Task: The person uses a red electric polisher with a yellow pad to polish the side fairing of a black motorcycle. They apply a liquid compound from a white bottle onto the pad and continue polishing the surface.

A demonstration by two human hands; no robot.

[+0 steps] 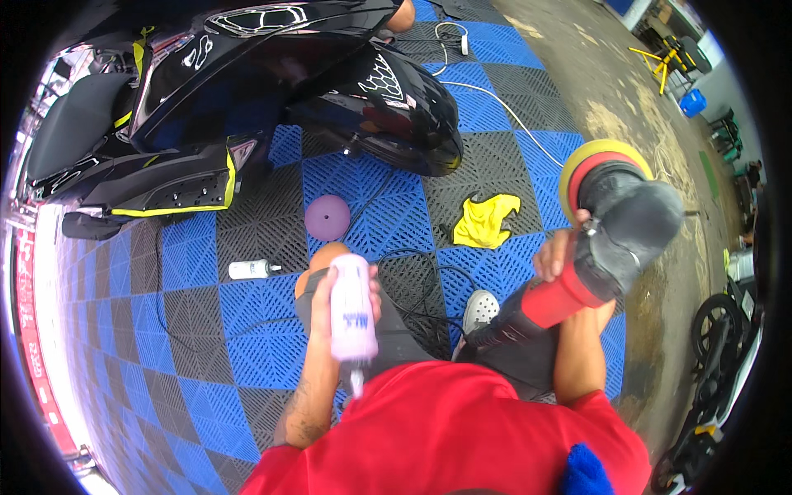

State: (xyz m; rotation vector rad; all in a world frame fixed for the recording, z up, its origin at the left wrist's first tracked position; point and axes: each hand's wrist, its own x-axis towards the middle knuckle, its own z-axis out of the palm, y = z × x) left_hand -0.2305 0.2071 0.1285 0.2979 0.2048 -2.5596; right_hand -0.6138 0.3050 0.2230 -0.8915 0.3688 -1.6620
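My left hand (323, 303) is wrapped around a pale pink squeeze bottle (352, 309), whose nozzle points down toward my red shirt. On the right, my right hand (554, 257) holds a red and black polishing machine (603, 241); a yellow foam pad on a red backing faces up and away. A purple foam pad (327, 218) lies on the floor tiles beyond my left knee. Left of that knee, a small white bottle (249, 269) lies on its side. A yellow microfiber cloth (486, 221) is crumpled on the tiles. The glossy black motor scooter (260, 93) stands in front of me.
Blue and black interlocking floor tiles (260, 322) run under everything. Black cables cross them near my legs, and a white cord (495, 99) runs toward the polisher. Part of another person (402, 17) shows beyond the scooter. At the far right is another two-wheeler (711, 383).
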